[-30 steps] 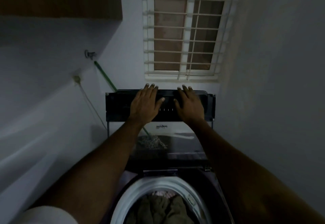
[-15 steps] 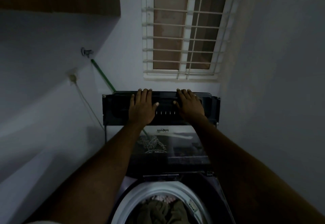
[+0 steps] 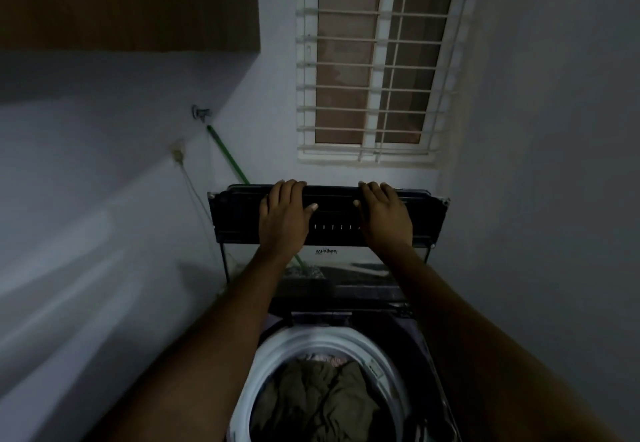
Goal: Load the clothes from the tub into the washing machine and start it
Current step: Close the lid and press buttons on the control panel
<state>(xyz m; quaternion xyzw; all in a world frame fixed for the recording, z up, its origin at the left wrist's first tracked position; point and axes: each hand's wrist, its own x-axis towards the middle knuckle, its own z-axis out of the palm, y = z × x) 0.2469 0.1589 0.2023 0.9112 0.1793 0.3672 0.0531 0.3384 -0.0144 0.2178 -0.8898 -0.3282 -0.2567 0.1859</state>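
At the bottom centre of the frame, the washing machine (image 3: pixel 426 348) stands open. Its white drum rim (image 3: pixel 273 355) rings a heap of olive-brown clothes (image 3: pixel 322 403), with a scrap of pinkish fabric at the far side. The load is inside the drum, and no tub shows anywhere in view.

Both forearms reach up from the lower corners to the raised lid (image 3: pixel 332 213) at mid-frame, a dark panel above a glass section with a logo. The left hand (image 3: pixel 282 216) and right hand (image 3: pixel 386 216) sit apart on the dark panel. Each has its fingers hooked over the top edge and its thumb laid on the near face, so both are holding the lid.

Behind it, a green hose (image 3: pixel 227 157) climbs the pale wall to a tap (image 3: pixel 201 112) at centre left. A barred window (image 3: pixel 374 60) fills the upper centre and a brown cabinet (image 3: pixel 128 1) the upper left.

Loading looks finished, and the step in hand appears to be closing the lid. The next move calls for drawing the top edge forward and down evenly with both hands. The fingers need to stay clear of the fold and the rim, and no cloth should hang over the opening. After that come the controls, which cannot be made out in this dim view.
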